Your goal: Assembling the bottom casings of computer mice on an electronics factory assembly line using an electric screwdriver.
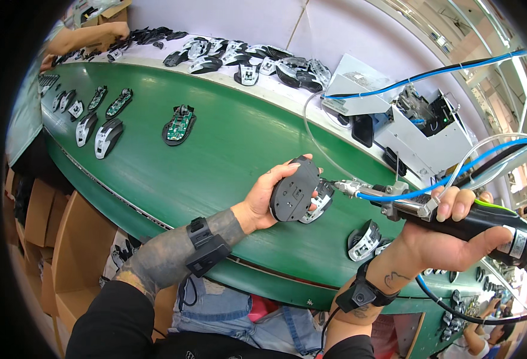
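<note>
My left hand (256, 200) is closed round a black computer mouse (287, 194), its flat underside tilted up and facing me. A black electric screwdriver (485, 222) with a metal feed head is gripped in my right hand (446, 236). Its metal tip (344, 187) points left at the mouse's right edge; I cannot tell whether they touch. Just behind the held mouse shows a white and black mouse shell (320, 203), partly hidden. Another shell (364, 240) lies on the green conveyor belt (227, 155) below the tip.
Mice with bare circuit boards (179, 125) and shells (108, 137) sit on the belt's left. Piled shells (233, 54) cover the white ledge behind. A screw feeder (419, 125) stands right, its blue hose (431, 75) running above. A co-worker's arm (90, 39) reaches in; cardboard boxes (87, 251) stand below.
</note>
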Motion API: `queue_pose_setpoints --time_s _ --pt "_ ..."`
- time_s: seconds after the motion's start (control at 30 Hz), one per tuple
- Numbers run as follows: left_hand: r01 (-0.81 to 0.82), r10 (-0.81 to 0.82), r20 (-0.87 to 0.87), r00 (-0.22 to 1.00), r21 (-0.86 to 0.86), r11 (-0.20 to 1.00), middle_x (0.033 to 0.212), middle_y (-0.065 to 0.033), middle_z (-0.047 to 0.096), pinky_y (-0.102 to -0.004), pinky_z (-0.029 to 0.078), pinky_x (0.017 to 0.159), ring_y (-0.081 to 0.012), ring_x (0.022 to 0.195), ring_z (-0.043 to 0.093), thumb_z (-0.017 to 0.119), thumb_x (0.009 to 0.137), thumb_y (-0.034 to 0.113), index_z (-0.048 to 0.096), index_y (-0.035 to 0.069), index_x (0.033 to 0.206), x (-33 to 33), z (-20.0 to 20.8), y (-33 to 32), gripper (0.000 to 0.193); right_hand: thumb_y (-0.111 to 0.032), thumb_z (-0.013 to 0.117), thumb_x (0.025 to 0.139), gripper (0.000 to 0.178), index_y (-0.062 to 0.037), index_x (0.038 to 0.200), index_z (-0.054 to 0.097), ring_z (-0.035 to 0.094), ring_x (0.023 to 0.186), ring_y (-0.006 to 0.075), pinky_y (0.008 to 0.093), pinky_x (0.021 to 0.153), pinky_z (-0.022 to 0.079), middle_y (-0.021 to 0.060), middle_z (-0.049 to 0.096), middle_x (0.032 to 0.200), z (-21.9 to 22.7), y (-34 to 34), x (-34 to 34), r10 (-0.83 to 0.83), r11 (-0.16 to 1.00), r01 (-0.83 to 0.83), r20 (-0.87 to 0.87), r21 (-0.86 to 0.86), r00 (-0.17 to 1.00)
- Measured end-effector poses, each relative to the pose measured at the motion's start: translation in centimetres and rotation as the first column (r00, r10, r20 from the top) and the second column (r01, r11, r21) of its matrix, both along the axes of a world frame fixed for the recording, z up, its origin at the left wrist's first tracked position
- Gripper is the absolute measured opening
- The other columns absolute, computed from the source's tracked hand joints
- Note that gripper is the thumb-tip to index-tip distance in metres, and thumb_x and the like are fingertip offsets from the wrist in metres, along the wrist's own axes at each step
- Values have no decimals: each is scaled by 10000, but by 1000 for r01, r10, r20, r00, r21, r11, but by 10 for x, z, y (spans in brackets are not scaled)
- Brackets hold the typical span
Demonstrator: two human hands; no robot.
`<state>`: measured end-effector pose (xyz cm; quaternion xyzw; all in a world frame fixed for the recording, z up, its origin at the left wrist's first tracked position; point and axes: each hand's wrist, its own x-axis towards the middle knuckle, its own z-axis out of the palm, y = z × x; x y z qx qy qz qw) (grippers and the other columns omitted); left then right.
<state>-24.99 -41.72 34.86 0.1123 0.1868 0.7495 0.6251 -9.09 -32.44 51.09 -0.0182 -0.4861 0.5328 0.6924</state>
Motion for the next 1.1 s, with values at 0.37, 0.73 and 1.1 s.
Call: queue_pose_setpoints --time_s 0.37,0.73,1.1 --pt "109 -114 45 992 107 988 1240 -131 458 -428 541 746 -255 914 575 477 918 270 362 113 1334 2 4 -2 459 -621 468 872 559 -68 951 477 429 477 110 224 478 343 23 456 601 0 -3 -1 -13 1000 13 27 1 1000" --pt "-114 96 -111 989 -166 979 1242 -108 489 -418 533 732 -232 898 594 487 900 306 405 125 1288 -18 -12 1 436 -621 431 889 572 -61 997 476 426 468 105 220 485 328 18 462 610 7 -11 6 -5 1000 4 38 19 999" --pt "-166 166 18 986 -38 985 1233 -109 515 -445 532 777 -251 900 599 478 895 315 426 151 1283 -22 -3 -1 424 -583 482 889 570 -31 1030 462 427 488 99 241 510 351 10 452 621 5 -30 -13 300 954 -299 103 -21 948"
